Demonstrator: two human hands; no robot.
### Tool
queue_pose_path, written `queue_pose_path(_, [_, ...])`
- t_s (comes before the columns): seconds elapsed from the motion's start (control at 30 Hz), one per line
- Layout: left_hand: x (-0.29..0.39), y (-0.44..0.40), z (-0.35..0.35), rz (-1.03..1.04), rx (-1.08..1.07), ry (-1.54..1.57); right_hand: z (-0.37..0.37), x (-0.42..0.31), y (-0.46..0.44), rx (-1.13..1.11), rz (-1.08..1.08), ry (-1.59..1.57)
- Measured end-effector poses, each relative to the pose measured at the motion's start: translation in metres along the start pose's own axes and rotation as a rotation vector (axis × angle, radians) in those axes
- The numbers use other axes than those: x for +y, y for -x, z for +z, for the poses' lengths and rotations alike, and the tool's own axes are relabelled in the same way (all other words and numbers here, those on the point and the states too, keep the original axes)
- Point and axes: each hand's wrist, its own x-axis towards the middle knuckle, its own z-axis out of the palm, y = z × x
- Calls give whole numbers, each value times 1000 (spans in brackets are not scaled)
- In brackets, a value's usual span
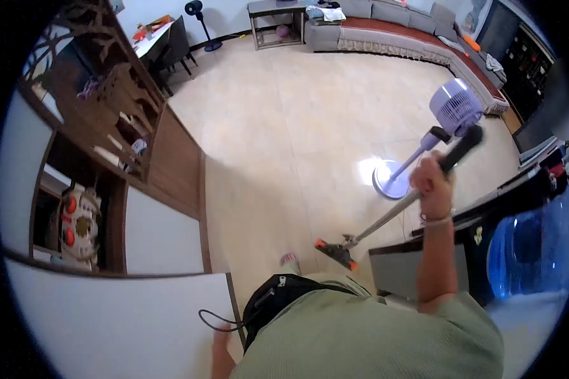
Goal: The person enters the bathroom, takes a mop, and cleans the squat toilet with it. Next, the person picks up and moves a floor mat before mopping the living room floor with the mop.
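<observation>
My right hand (435, 183) is closed around the metal pole (389, 216) of a floor mop, just below its black grip (463, 149). The mop's flat dark head (336, 254), orange at both ends, rests on the tiles ahead of my foot (289, 259). Low at the left, my left hand (222, 338) hangs beside the white cabinet panel, near a loop of black cable (216, 321) that comes from the black waist bag (272, 303). Its fingers are too small and blurred to make out.
A purple standing fan (456, 104) stands just beyond the mop. On the right are a dark cabinet (417, 268) and a blue water bottle (528, 252). A wooden divider (177, 158) runs along the left. A long sofa (398, 31) and a table (275, 7) line the back.
</observation>
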Motion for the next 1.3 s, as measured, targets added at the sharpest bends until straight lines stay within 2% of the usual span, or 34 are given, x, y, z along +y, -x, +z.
queue_pose_path(0.03, [20,-96,-86,-136,-328,232,-2,-9,-22,-210,-48,-80])
queue_pose_path(0.07, [82,-167,-188,32,-218,-92,1,-22,-36,-246,-58,-96])
queue_pose_path(0.1, [93,-241,-221,-49,-127,644,2,-32,-49,-315,-147,-113])
queue_pose_path(0.13, [112,-313,-250,177,7,463,-1,-41,-63,-425,-182,-155])
queue_pose_path(0.17, [208,-326,-372,226,17,318,5,-53,-78,-506,-261,-153])
queue_pose_path(0.2, [248,-371,-408,357,68,160,4,-58,-93,-493,-305,-205])
queue_pose_path(0.23, [284,-416,-432,574,147,169,2,-64,-108,-478,-327,-235])
queue_pose_path(0.3, [369,-482,-472,798,206,148,-16,-76,-142,-499,-431,-190])
queue_pose_path(0.4, [488,-555,-498,964,288,68,-45,-91,-200,-607,-493,-275])
queue_pose_path(0.47, [550,-598,-509,949,371,145,-30,-92,-253,-732,-761,-447])
queue_pose_path(0.5, [578,-625,-512,883,365,172,-48,-96,-280,-729,-790,-439])
queue_pose_path(0.53, [600,-651,-515,862,382,242,-64,-101,-302,-894,-661,-590])
queue_pose_path(0.57, [618,-672,-519,817,366,198,-73,-105,-324,-877,-693,-558])
queue_pose_path(0.6, [634,-695,-523,778,355,164,-77,-110,-348,-1047,-555,-676])
queue_pose_path(0.67, [662,-740,-512,769,242,187,-60,-112,-397,-919,-838,-549])
queue_pose_path(0.73, [665,-827,-458,846,38,745,-71,-112,-434,-888,-853,-541])
queue_pose_path(0.77, [692,-831,-473,869,18,749,-80,-109,-458,-878,-861,-542])
queue_pose_path(0.83, [738,-826,-527,911,39,269,-99,-103,-498,-817,-841,-465])
queue_pose_path(0.87, [757,-846,-526,932,37,268,-108,-97,-516,-811,-852,-446])
queue_pose_path(0.93, [790,-884,-523,987,227,306,-125,-88,-554,-805,-799,-409])
queue_pose_path(1.1, [904,-1017,-524,1118,157,435,-166,-66,-669,-752,-845,-275])
queue_pose_path(1.17, [963,-1059,-529,1102,-48,398,-184,-72,-716,-755,-836,-203])
queue_pose_path(1.2, [996,-1080,-531,1135,-72,391,-195,-76,-732,-728,-843,-173])
queue_pose_path(1.27, [1066,-1117,-531,1376,-117,205,-219,-81,-761,-517,-789,41])
queue_pose_path(1.3, [1091,-1110,-540,1409,-5,34,-234,-79,-776,-534,-796,37])
